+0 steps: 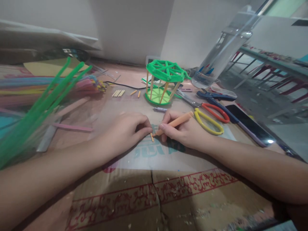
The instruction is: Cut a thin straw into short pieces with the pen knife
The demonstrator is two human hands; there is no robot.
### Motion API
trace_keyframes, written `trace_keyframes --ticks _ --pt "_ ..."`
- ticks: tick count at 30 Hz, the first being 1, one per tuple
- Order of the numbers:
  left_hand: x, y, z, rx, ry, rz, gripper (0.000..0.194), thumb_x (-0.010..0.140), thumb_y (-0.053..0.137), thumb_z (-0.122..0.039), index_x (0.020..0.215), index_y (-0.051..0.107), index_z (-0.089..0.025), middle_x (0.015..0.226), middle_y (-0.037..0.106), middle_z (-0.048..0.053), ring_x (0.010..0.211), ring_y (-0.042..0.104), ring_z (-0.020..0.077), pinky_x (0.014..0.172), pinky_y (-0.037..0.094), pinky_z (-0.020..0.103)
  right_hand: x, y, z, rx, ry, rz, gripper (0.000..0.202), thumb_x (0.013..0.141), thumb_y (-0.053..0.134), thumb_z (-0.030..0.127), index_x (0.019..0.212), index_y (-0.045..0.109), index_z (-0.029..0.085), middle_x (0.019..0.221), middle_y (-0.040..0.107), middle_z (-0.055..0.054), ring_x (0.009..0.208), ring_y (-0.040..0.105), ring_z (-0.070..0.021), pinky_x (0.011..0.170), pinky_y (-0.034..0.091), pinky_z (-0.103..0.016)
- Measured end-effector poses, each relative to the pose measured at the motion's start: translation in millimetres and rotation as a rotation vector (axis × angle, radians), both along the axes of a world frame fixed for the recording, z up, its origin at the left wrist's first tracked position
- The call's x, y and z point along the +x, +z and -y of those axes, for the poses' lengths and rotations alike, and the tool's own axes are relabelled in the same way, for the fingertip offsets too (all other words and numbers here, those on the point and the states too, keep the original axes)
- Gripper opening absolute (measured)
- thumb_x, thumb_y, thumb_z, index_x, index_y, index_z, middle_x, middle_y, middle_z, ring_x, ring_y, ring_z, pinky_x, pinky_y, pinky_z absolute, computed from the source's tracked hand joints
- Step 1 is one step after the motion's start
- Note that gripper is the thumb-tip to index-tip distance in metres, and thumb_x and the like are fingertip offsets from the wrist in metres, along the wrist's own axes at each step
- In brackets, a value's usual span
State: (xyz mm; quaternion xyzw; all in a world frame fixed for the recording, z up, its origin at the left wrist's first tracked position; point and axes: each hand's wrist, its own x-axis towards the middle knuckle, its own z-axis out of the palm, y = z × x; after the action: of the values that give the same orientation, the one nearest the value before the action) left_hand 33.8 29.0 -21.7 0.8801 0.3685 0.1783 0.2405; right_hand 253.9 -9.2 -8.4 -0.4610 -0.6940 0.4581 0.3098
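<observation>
Between thumb and fingers, my left hand [131, 128] pins a short thin wooden strip [152, 138] on a whitish plastic sheet [130, 162]. My right hand [176, 128] grips an orange marker [179, 121], its tip down at the strip's right edge. Just beyond my hands stands a small round frame [166, 70] of green fuzzy stems with thin wooden posts. Several pale short sticks [118, 93] lie in a row to its left, and two orange ones [139, 94] lie nearer to it. A pen [160, 109] rests behind my right hand.
On the right lie scissors [215, 112] with red and yellow handles, dark-blue pliers [216, 96] and a phone [250, 123]. A tall clear container [216, 61] stands behind them. Green pipe cleaners [48, 109] stick up at left, beside a hot glue stick-like pale bar [47, 139].
</observation>
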Motion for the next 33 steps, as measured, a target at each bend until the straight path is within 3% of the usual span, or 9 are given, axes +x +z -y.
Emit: trace_keyframes --ticks 3,10,18,33 --pt "-0.5 -0.9 -0.1 0.009 -0.001 0.007 0.022 0.097 0.058 -0.034 0.084 0.071 -0.021 0.080 0.075 0.001 0.072 0.062 0.0180 0.074 0.043 0.031 0.0 -0.5 0.5 -0.036 0.027 -0.020 0.031 0.094 0.074 0.041 0.080 0.053 0.023 0.063 0.071 0.001 0.060 0.068 -0.0154 0.057 0.051 -0.026" --pt "-0.7 -1.7 0.2 -0.002 0.006 0.012 0.024 0.098 0.058 -0.032 0.080 0.070 -0.021 0.075 0.073 0.000 0.067 0.060 0.0170 0.074 0.044 0.031 -1.4 -1.5 -1.2 0.059 -0.048 0.023 0.029 0.093 0.075 0.041 0.081 0.056 0.022 0.063 0.070 0.002 0.057 0.062 -0.0135 0.054 0.045 -0.024" --pt "-0.2 -1.6 0.1 0.004 0.001 0.024 0.021 0.097 0.059 -0.032 0.084 0.072 -0.021 0.079 0.074 0.000 0.069 0.060 0.0174 0.072 0.040 0.031 -0.1 -0.7 -0.5 -0.013 0.019 -0.022 0.030 0.094 0.075 0.038 0.079 0.054 0.022 0.062 0.071 0.001 0.058 0.068 -0.0147 0.055 0.050 -0.024" --pt "4.6 -2.3 -1.7 -0.047 0.039 0.035 0.023 0.094 0.063 -0.033 0.075 0.068 -0.020 0.068 0.067 -0.002 0.060 0.053 0.0148 0.063 0.035 0.028 -1.9 -1.2 -2.0 0.099 -0.069 0.021 0.031 0.094 0.074 0.042 0.078 0.055 0.022 0.062 0.069 0.001 0.057 0.063 -0.0146 0.053 0.045 -0.025"
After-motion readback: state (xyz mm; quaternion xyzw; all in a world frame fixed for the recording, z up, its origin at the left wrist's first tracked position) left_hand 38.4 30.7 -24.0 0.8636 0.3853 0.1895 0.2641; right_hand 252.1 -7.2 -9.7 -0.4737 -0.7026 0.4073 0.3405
